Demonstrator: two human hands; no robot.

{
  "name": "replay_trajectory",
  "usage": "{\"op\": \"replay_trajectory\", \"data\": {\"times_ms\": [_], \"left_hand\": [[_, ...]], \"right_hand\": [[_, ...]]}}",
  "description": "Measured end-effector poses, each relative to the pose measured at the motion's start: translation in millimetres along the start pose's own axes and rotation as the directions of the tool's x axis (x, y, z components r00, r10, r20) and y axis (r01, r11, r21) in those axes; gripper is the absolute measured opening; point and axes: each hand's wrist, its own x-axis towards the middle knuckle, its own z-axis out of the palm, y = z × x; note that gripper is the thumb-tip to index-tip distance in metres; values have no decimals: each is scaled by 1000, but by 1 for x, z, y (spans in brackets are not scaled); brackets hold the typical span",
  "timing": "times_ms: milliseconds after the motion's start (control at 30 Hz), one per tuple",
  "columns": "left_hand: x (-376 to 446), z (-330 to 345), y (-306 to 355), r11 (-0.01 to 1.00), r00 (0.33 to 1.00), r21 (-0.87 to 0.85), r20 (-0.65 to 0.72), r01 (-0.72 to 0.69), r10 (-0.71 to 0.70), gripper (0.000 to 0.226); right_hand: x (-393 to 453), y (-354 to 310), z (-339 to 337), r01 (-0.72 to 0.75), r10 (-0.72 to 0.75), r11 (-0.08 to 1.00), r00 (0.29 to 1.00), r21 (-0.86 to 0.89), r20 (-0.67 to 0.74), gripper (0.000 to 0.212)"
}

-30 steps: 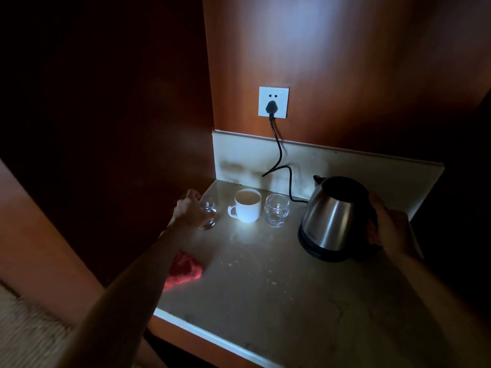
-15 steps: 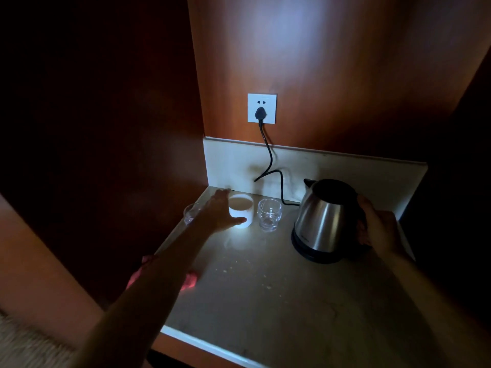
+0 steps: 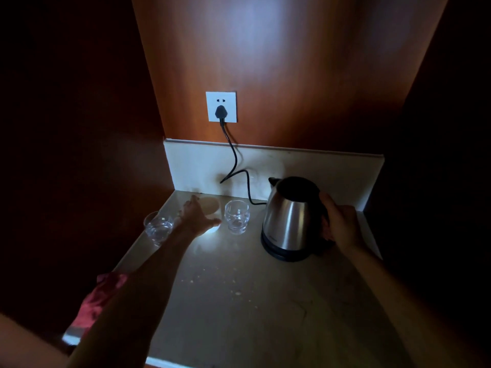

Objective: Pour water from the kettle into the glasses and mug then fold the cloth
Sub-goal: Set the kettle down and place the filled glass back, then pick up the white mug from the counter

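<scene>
Kettle, mug and two glasses on a dim tabletop (image 3: 239,301), with both hands engaged.

From left: a red cloth (image 3: 98,296) is seen at the near left edge; a glass (image 3: 158,231) is set beside the left hand (image 3: 196,217), whose grip is curled round the white mug (image 3: 211,208); a second glass (image 3: 237,216) follows; the steel kettle (image 3: 288,221) is held at its handle by the right hand (image 3: 341,225), its cord (image 3: 233,160) plugged into a wall socket (image 3: 221,107).

Steel kettle (image 3: 288,221) upright right of two glasses (image 3: 237,216), mug (image 3: 211,205).
</scene>
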Motion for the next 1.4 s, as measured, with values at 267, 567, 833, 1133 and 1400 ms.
{"op": "replay_trajectory", "data": {"times_ms": [267,567,833,1133,1400], "left_hand": [[-46,-21,21,996,995,-26,-52,-84,82,99],[-147,-34,18,991,989,-27,-73,-133,131,98],[-181,-18,6,993,993,-7,-8,-118,118,99],[-183,-8,-1,992,993,-40,-24,-121,120,110],[-187,1,-18,967,954,-57,-190,-248,233,97]], "right_hand": [[5,4,-2,-38,38,999,999,6,7,64],[-3,-4,-3,-37,37,999,999,-9,9,61],[-5,-5,-4,-23,24,998,1000,-51,20,62],[-3,-3,-5,-15,16,999,1000,-49,24,62],[-3,-1,-5,-8,10,999,999,-49,32,64]]}}
